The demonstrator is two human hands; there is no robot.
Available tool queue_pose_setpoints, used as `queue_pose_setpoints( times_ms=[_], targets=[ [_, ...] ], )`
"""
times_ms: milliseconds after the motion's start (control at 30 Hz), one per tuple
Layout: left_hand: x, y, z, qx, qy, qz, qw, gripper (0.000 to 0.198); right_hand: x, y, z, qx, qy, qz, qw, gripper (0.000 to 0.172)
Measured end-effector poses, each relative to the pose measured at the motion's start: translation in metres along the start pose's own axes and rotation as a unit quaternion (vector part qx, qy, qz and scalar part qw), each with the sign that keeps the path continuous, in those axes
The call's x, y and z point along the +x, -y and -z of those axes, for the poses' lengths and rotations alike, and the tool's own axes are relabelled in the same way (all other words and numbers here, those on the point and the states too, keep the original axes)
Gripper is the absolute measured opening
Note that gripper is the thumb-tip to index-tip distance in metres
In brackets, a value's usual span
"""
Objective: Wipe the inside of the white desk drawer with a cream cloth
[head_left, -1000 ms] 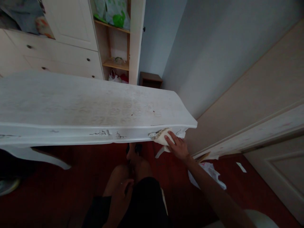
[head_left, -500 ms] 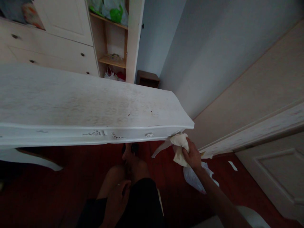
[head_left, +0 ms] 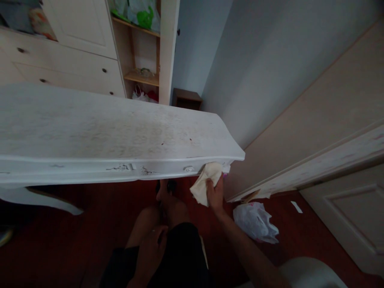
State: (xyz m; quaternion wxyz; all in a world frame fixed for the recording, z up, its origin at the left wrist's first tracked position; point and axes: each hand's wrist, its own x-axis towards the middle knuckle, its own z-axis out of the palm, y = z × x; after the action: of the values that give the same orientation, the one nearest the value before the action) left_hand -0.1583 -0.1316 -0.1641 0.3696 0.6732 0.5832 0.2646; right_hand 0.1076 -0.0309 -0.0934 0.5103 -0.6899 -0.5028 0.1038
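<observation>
My right hand (head_left: 216, 195) grips a cream cloth (head_left: 200, 187) and presses it against the front edge of a white table (head_left: 180, 124), near its right end. The cloth covers part of the carved trim there. Dark smudges and two small dark specks mark the tabletop. A small drawer knob (head_left: 189, 169) sits just left of the cloth. My left hand (head_left: 150, 250) rests on my lap with its fingers curled in; it is dim, and nothing shows in it.
A plastic bag (head_left: 255, 222) lies on the red floor to the right, near a pale panel and a door (head_left: 354, 216). Behind the table stand a white cabinet (head_left: 81, 24) with open shelves and a small brown box-like stand (head_left: 189, 96). A curved table leg (head_left: 54, 200) shows at left.
My right hand has slid the cloth leftward along the table's front edge, toward the knob. The plastic bag is now in fuller view. My left hand has stayed on my lap.
</observation>
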Motion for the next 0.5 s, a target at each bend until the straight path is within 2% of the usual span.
queue_pose_setpoints(
  times_ms=[100, 167, 400, 500],
  targets=[
    [-0.001, 0.0, 0.0, 0.004, 0.0, -0.014, 1.0, 0.031, -0.024, 0.016, -0.024, 0.095, 0.061, -0.051, 0.992, 0.062],
    [-0.002, 0.001, 0.0, 0.008, 0.004, -0.014, 1.0, 0.032, -0.034, 0.029, -0.038, 0.147, 0.077, -0.079, 0.983, 0.062],
    [-0.004, 0.002, -0.004, -0.005, -0.002, -0.03, 1.0, 0.03, -0.046, 0.071, -0.079, 0.284, 0.023, -0.204, 0.937, 0.064],
    [-0.005, -0.002, -0.003, -0.013, -0.001, -0.034, 0.999, 0.03, -0.051, 0.087, -0.095, 0.349, -0.012, -0.233, 0.908, 0.063]
  ],
)
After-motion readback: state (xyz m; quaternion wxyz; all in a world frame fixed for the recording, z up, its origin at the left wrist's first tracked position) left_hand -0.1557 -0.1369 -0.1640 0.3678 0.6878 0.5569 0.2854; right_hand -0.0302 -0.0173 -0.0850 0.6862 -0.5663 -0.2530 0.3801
